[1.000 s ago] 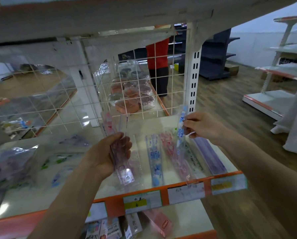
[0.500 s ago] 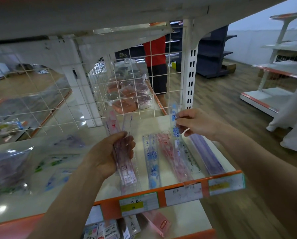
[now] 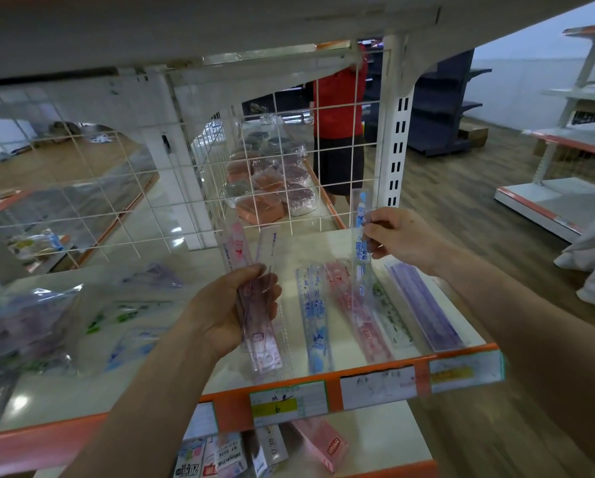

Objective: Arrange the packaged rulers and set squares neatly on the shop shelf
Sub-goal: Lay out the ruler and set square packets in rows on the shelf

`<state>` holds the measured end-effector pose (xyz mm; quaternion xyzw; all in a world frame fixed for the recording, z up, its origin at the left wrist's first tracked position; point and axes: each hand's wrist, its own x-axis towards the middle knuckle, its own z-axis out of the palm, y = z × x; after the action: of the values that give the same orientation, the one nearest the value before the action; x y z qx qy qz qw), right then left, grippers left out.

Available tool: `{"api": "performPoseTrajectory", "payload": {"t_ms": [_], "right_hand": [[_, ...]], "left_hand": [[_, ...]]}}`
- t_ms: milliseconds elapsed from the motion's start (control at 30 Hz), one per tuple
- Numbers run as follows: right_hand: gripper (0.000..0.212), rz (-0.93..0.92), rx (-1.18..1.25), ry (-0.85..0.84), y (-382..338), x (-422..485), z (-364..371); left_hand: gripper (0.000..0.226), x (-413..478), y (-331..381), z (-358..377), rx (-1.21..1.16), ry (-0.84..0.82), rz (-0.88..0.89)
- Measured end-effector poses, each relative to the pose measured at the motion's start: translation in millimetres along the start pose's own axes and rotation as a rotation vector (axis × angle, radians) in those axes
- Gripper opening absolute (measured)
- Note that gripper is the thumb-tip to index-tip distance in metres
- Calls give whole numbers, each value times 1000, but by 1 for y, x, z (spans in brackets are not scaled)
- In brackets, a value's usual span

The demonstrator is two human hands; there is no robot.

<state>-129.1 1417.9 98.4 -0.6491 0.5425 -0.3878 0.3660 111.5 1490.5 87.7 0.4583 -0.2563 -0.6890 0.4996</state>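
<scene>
While four packaged rulers (image 3: 313, 322) already lie in a row on the shelf (image 3: 323, 246) between and just below the two hands, I judge the job about half done, since the left hand (image 3: 230, 305) grips a pink bundle (image 3: 260, 346) and the right hand (image 3: 399, 236) pinches one blue ruler (image 3: 360, 215), both unplaced above it.

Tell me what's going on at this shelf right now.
A person is stocking a shop shelf. The left hand grips a bunch of pink packaged rulers above the shelf's front, while the right hand pinches a blue-printed ruler held upright. A blue ruler, a pink ruler, a green-printed ruler and a purple ruler already lie side by side on the shelf. Blurred clear bags lie to the left.
</scene>
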Motion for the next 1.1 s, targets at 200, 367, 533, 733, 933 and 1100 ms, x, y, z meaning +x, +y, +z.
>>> {"api": "performPoseTrajectory", "payload": {"t_ms": [200, 367, 533, 733, 933, 1100], "right_hand": [[12, 40, 151, -111, -14, -5, 8], [15, 174, 49, -294, -16, -12, 51], [23, 93, -544, -278, -16, -18, 59], [44, -164, -1026, -145, -33, -45, 90], [35, -126, -1032, -162, -33, -45, 95], [30, 21, -195, -164, -40, -42, 71]], "left_hand": [[10, -1, 0, 4, 14, -17, -6], [10, -3, 0, 2, -4, -25, -12], [13, -7, 1, -2, -25, -13, -6], [14, -7, -2, -1, -38, 26, -2], [5, -7, -4, 1, -18, 24, 15], [10, -5, -6, 2, -1, 11, 19]]}}
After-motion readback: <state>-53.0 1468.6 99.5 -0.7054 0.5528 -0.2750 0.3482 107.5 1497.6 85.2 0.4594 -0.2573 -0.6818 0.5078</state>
